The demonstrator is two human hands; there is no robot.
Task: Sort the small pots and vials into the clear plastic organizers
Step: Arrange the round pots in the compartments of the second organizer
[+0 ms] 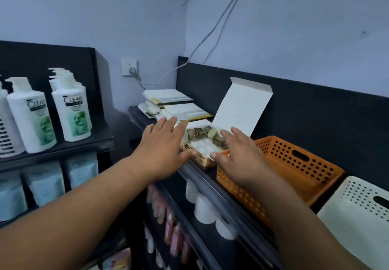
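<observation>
Looking barely started: left grip [162,143] and right grip [237,156], both splayed, flank the unsorted pots box [202,161] at 12 o'clock.

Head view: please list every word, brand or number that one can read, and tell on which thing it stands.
"CLEAR": on the near white pump bottle.
"CLEAR": on the second white pump bottle.
Small print under both logos: too blurred to read.
Print on the front of the open cardboard box: too blurred to read.
Stacked packets: no readable text.
</observation>
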